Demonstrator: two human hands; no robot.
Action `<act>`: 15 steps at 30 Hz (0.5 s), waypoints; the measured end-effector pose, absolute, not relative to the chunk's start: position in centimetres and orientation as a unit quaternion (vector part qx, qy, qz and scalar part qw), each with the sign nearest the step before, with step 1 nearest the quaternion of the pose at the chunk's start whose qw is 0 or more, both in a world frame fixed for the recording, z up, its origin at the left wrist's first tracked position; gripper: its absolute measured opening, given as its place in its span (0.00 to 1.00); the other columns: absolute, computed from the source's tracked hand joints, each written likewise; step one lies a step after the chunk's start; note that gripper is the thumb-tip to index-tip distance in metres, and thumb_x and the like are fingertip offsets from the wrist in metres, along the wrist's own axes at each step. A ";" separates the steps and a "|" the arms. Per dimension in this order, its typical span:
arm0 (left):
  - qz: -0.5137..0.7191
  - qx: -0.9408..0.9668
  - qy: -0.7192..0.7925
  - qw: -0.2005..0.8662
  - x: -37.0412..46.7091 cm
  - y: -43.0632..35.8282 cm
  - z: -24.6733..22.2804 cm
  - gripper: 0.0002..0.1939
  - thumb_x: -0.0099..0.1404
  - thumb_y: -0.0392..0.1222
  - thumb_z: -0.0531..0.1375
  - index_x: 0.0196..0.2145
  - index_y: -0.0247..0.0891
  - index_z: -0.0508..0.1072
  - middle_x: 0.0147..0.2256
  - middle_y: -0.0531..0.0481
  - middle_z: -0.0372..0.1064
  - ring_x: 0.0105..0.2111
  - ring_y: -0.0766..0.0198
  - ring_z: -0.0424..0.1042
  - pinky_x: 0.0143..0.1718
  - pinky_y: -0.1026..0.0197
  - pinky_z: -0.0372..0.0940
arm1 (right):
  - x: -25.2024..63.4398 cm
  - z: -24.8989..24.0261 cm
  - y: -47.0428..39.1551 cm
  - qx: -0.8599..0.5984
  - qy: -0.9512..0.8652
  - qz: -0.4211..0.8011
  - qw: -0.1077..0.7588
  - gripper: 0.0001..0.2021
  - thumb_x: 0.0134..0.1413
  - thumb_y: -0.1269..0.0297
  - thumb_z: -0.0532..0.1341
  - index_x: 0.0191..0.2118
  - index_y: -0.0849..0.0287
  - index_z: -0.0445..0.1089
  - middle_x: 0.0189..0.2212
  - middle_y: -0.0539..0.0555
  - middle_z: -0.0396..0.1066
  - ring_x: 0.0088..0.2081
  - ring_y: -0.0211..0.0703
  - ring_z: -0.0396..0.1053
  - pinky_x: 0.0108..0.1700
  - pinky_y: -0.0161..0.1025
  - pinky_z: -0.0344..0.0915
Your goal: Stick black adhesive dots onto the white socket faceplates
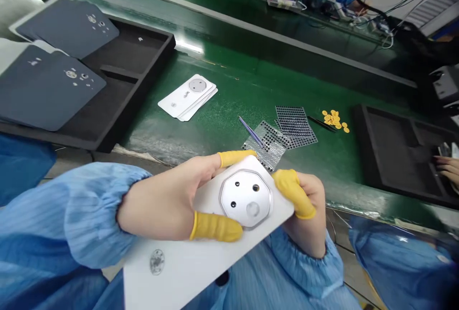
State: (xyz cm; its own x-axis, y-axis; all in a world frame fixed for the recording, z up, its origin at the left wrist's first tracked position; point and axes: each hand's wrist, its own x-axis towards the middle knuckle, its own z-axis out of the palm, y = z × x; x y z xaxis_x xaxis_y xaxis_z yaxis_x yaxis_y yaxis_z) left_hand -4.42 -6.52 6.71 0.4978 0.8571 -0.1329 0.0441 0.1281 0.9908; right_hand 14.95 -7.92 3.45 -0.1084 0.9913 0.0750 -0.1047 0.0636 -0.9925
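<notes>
A white phone back cover (186, 262) with an octagonal camera plate (247, 200) is tilted close in front of me. The plate has small dark holes and a pale round disc at its lower right. My left hand (172, 195) grips the cover from the left, its yellow-cotted thumb lying beside the plate and another cotted finger at the far edge. My right hand (304, 195), also in yellow finger cots, is closed round the cover's right corner; its far fingers are hidden. Just beyond the cover lie a purple tweezers-like tool (251, 132) and a clear sheet of black dots (272, 149).
A second dotted sheet (296, 126), black tweezers (322, 123) and several yellow finger cots (333, 117) lie on the green bench. Stacked white covers (188, 97) sit left. Black trays (132, 94) (390, 157) flank them, the left one bearing dark sheets (53, 85). Other people work nearby.
</notes>
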 end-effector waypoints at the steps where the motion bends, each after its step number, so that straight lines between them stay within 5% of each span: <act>1: 0.316 0.602 0.394 0.618 -4.5 -6.7 6.5 0.30 0.51 0.39 0.69 0.52 0.42 0.71 0.40 0.46 0.77 0.36 0.56 0.77 0.31 0.60 0.74 | 15.2 3.4 -7.4 -0.430 -0.528 0.528 0.506 0.19 0.51 0.57 0.65 0.15 0.60 0.65 0.13 0.45 0.58 0.15 0.28 0.50 0.16 0.29 0.49; 3: 0.293 0.625 0.406 0.598 -4.5 -7.2 5.8 0.38 0.52 0.36 0.68 0.60 0.43 0.62 0.46 0.45 0.75 0.41 0.55 0.76 0.34 0.61 0.73 | 15.7 3.4 -6.4 -0.439 -0.572 0.505 0.475 0.16 0.50 0.60 0.66 0.17 0.59 0.68 0.14 0.46 0.62 0.16 0.29 0.54 0.17 0.28 0.53; 5: 0.311 0.600 0.420 0.606 -4.3 -7.5 5.0 0.36 0.56 0.39 0.65 0.62 0.41 0.60 0.43 0.44 0.76 0.37 0.56 0.77 0.30 0.63 0.72 | 16.2 3.5 -5.5 -0.446 -0.627 0.463 0.440 0.12 0.50 0.62 0.66 0.20 0.59 0.72 0.15 0.46 0.65 0.18 0.30 0.58 0.18 0.28 0.57; 8: 0.341 0.513 0.417 0.668 -3.8 -7.7 4.2 0.28 0.61 0.43 0.63 0.58 0.40 0.65 0.33 0.45 0.78 0.26 0.60 0.76 0.22 0.65 0.70 | 16.8 3.8 -4.7 -0.428 -0.696 0.412 0.403 0.09 0.53 0.63 0.63 0.24 0.58 0.74 0.18 0.48 0.70 0.20 0.32 0.63 0.21 0.29 0.62; 15: 0.377 0.352 0.426 0.743 -3.2 -6.8 3.8 0.16 0.54 0.42 0.68 0.41 0.35 0.78 0.21 0.48 0.76 0.15 0.63 0.72 0.14 0.67 0.65 | 16.2 3.9 -3.7 -0.403 -0.722 0.421 0.374 0.10 0.56 0.62 0.62 0.26 0.59 0.74 0.20 0.47 0.71 0.20 0.31 0.64 0.21 0.28 0.63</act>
State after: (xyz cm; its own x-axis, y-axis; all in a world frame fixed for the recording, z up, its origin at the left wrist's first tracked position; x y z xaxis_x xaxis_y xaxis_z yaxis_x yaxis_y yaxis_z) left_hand -3.19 -6.83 3.81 0.3539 0.8602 -0.3671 -0.2602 0.4676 0.8448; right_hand 16.23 -3.68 3.90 -0.3952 0.8963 0.2009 0.2668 0.3213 -0.9086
